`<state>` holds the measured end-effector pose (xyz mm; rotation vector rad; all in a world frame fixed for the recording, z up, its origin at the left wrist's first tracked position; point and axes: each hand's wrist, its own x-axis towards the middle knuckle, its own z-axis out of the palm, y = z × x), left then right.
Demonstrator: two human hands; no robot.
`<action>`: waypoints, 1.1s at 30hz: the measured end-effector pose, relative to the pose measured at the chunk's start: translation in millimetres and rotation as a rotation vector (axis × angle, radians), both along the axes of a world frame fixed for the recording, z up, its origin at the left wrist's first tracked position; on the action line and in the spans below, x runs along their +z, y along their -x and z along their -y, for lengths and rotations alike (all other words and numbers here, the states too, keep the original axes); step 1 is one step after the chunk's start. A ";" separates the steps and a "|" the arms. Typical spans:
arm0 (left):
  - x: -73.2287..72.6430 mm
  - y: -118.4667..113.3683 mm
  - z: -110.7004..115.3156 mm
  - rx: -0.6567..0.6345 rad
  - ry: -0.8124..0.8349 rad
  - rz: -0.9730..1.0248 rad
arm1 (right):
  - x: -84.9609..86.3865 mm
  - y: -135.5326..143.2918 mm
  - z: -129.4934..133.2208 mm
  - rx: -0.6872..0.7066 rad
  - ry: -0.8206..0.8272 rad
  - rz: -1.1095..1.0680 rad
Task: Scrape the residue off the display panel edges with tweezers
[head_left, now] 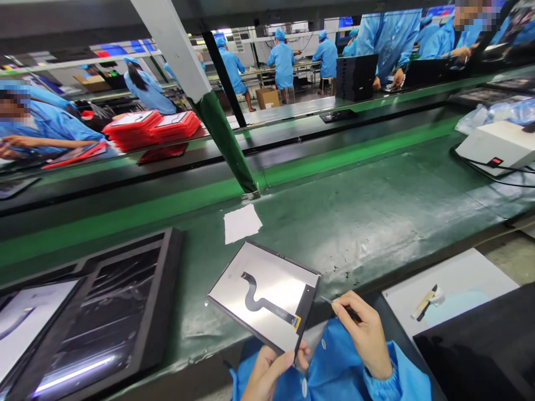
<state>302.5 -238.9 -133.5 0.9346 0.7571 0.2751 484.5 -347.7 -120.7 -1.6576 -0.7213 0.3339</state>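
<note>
My left hand (271,367) grips the lower corner of a tablet display panel (271,278), thumb on top and fingers underneath. The panel is tilted, its silvery back facing up, with a curved black flex cable (254,298) and a gold-edged connector (297,323) near the right edge. In my right hand (365,331), pinched between thumb and fingers, are thin tweezers (326,299); most of their length is hidden by the fingers. Their tip is just off the panel's right edge. Small black scraps (346,274) lie on the green bench mat (376,223) beyond.
A black foam tray (167,301) with film-covered panels stands at left. White paper pieces (241,224) lie near a green-wrapped post (225,145). A white box-shaped device (497,146) with cables sits at right. A brush-like tool (427,302) rests on a white board (463,278). Co-workers work across the line.
</note>
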 end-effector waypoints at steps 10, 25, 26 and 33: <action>-2.2 1.4 -0.5 -0.004 -0.052 -0.025 | -9.6 11.0 -1.5 -0.094 -0.053 -0.082; -0.5 -0.4 0.5 0.015 -0.023 -0.024 | 1.8 -4.3 2.7 -0.200 -0.094 -0.014; -1.2 -0.3 0.2 0.015 -0.021 -0.026 | 3.5 -7.1 3.3 -0.213 -0.094 -0.004; -6.6 0.6 -1.6 0.017 -0.011 -0.040 | 9.3 -11.8 7.5 -0.069 0.021 0.146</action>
